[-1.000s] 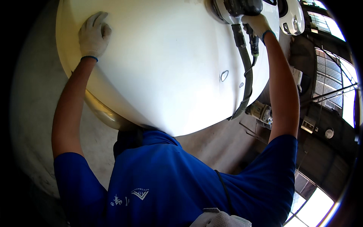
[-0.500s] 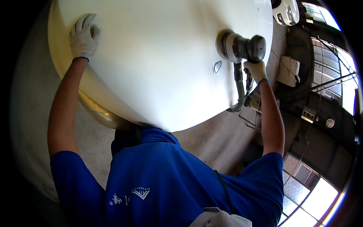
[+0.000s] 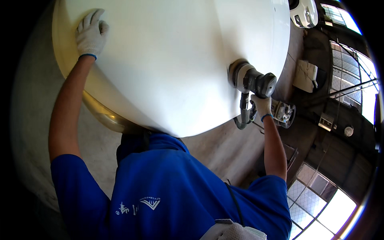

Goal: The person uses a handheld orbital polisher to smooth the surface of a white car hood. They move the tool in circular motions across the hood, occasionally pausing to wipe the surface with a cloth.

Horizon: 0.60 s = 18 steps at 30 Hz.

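Note:
A white car hood (image 3: 160, 72) fills the upper middle, curving down toward my body. My left hand (image 3: 90, 37), in a white knit glove with a blue cuff, lies on its left side, fingers spread and holding nothing. On the right, my gloved right hand (image 3: 262, 106) is wrapped round the rear of a grey and black power sander (image 3: 256, 82). Its round pad (image 3: 237, 73) is against the hood, tilted in this view, and its underside is hidden. A dark hose (image 3: 243, 116) hangs from the sander, over the hood's near edge.
A headlight (image 3: 110, 122) sits below the hood's left edge. Beyond my right hand stands a round metal and plastic piece of equipment (image 3: 283, 114). Farther right are a pale panel (image 3: 305, 76), a wall box (image 3: 326, 121) and windows. Another white car (image 3: 305, 14) is at upper right.
The sander and my right hand have moved nearer to me and slightly left, over where a small oval mark showed on the hood. My left hand has slid slightly forward.

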Tool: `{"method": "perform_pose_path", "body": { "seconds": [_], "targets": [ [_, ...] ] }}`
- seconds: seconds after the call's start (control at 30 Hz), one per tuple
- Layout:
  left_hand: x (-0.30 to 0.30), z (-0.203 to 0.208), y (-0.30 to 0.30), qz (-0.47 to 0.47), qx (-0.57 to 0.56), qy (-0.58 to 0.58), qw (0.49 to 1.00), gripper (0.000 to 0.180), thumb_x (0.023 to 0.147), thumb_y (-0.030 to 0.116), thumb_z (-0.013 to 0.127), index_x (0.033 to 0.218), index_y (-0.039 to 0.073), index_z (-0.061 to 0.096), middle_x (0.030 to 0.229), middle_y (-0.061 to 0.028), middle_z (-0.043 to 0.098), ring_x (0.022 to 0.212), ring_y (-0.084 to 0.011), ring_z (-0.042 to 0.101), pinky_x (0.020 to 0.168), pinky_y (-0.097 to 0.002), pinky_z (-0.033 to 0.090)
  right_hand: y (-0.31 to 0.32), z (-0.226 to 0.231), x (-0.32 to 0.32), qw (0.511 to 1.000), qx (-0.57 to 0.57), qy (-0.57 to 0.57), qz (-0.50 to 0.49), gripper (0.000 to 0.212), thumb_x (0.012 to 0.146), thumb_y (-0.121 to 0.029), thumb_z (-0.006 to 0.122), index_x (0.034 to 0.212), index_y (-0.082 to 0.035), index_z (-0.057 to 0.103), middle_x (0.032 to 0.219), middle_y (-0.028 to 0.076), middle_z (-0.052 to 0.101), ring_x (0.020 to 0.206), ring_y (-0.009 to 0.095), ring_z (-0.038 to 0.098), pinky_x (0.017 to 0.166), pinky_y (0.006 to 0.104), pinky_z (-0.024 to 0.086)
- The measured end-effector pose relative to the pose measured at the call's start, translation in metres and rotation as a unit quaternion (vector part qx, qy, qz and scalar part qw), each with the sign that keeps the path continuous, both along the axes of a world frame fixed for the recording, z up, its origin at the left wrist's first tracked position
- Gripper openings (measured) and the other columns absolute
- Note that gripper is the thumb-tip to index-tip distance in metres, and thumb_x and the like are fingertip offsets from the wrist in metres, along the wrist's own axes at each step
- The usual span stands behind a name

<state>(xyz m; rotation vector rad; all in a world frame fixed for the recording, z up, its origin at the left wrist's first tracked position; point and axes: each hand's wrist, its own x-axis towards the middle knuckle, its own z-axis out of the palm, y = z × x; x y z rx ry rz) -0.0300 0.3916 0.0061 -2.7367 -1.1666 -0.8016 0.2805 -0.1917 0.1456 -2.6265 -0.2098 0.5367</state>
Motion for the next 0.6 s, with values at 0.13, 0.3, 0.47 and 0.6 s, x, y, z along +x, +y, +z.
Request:
{"method": "perform_pose_path", "body": {
  "seconds": [0.13,0.3,0.47,0.6],
  "targets": [
    [-0.007,0.003,-0.011,-0.001,0.011,-0.012,1.0,0.047,0.091,0.031,0.058,0.138,0.027,0.058,0.141,-0.0004,0.057,0.127,-0.0297,0.054,0.106,-0.046,0.044,0.021,0.017,-0.008,0.999,0.005,-0.006,0.034,0.017,0.073,-0.012,0.072,0.081,0.003,0.072,0.069,0.007,0.07,0.064,0.014,0.065,0.061,0.0331,0.052],
    [-0.008,0.002,-0.018,0.007,0.008,-0.004,1.0,0.047,0.09,0.03,0.059,0.137,0.025,0.059,0.14,-0.0007,0.057,0.126,-0.0292,0.054,0.105,-0.0462,0.043,0.078,0.036,0.007,0.994,-0.024,-0.044,0.101,0.019,0.072,-0.013,0.071,0.079,0.005,0.073,0.066,0.009,0.07,0.06,0.016,0.066,0.059,0.0343,0.053],
    [-0.01,-0.004,-0.013,0.006,0.007,-0.007,1.0,0.046,0.091,0.03,0.059,0.137,0.024,0.059,0.142,-0.0003,0.056,0.126,-0.0292,0.054,0.106,-0.0467,0.043,0.155,0.049,0.038,0.983,-0.064,-0.039,0.167,0.021,0.073,-0.016,0.071,0.078,0.004,0.073,0.066,0.01,0.071,0.059,0.017,0.067,0.059,0.0327,0.053],
    [-0.012,0.001,-0.015,0.003,-0.017,-0.002,1.0,0.046,0.092,0.031,0.058,0.137,0.023,0.059,0.141,-0.0005,0.056,0.126,-0.0296,0.053,0.106,-0.0471,0.043,0.215,0.058,0.055,0.977,-0.062,-0.062,0.193,0.022,0.073,-0.018,0.071,0.077,0.003,0.073,0.065,0.01,0.07,0.059,0.017,0.067,0.058,0.0328,0.054]
  ]
}}
